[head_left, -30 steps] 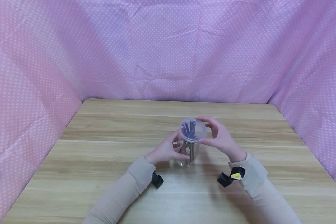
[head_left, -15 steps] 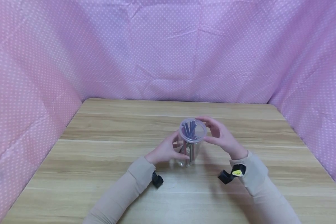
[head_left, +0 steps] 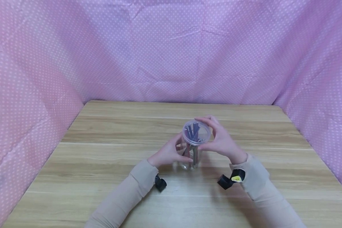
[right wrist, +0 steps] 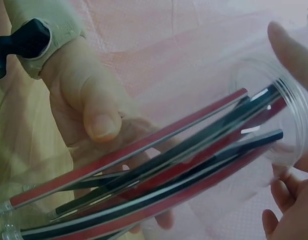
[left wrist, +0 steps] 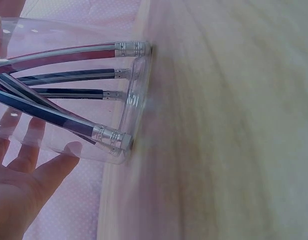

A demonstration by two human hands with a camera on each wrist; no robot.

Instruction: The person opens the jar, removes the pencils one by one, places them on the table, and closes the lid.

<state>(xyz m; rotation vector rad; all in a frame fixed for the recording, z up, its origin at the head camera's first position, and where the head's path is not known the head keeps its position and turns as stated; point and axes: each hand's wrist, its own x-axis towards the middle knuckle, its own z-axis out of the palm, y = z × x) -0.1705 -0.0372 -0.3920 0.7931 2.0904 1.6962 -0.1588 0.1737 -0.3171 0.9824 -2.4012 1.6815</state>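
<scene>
A clear, round jar (head_left: 185, 165) stands upright on the table, capped by a translucent lid (head_left: 204, 134). Inside it lean several striped pencils (left wrist: 49, 115), red and dark blue or black with silver stripes, their metal-banded ends at the bottom. My left hand (head_left: 166, 155) grips the jar's lower side, thumb in front and fingers behind. At the top, my right hand (head_left: 223, 142) holds the lid's rim, with the thumb on the near side and fingers on the far side. The right wrist view shows the pencils (right wrist: 144, 172) through the wall, with both hands around the jar.
A wooden table (head_left: 102, 152) lies under the jar and both forearms. Pink dotted cloth (head_left: 171, 57) hangs behind it and along both sides. Small black devices are strapped to the left wrist (head_left: 160, 183) and the right wrist (head_left: 231, 179).
My right hand first shifts slightly right, its thumb moving off the lid's front, then comes back left with thumb and fingers farther around the rim. The left hand and jar stay in place.
</scene>
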